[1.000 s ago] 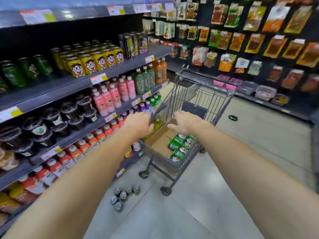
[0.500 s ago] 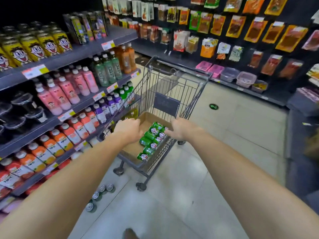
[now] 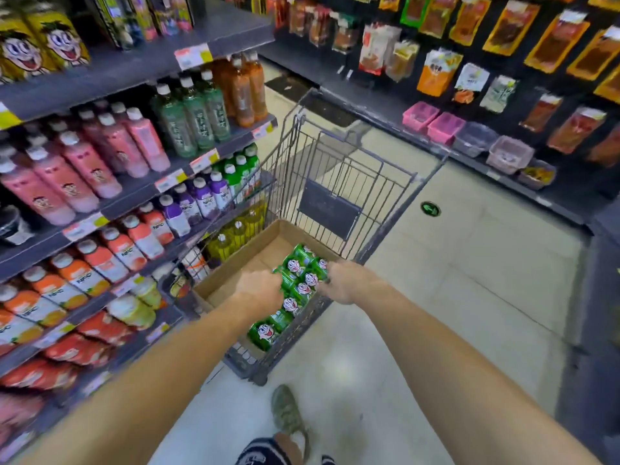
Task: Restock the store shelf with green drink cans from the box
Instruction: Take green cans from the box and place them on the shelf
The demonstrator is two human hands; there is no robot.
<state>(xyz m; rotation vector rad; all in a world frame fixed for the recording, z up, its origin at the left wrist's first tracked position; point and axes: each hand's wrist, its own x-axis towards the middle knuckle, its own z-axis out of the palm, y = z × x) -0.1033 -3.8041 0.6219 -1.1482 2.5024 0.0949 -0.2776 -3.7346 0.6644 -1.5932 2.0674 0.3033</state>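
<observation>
Inspector: A shop aisle is showing. Grey shelves (image 3: 134,67) of bottled drinks are running down the left side, hanging snack packets (image 3: 436,72) are covering the far wall, and pale floor tiles (image 3: 436,280) are lying underneath.

Clerk: And the stock?

Inspector: A wire trolley (image 3: 342,182) is standing beside the shelves. A cardboard box (image 3: 241,260) is sitting inside it, open at the top. The green cans (image 3: 297,290) are lying on their sides in a row along the right side of the box, cartoon faces showing.

Clerk: The hands?

Inspector: Both arms are reaching into the trolley. The left hand (image 3: 260,290) is lying against the left side of the row of cans, back of the hand up. The right hand (image 3: 345,283) is lying against the right side of the row. The fingers of both are pointing down out of sight behind the hands, so I cannot tell whether they are spread or gripping a can.

Clerk: Anything else?

Inspector: A shoe (image 3: 288,414) is standing on the tiles just behind the trolley.
</observation>
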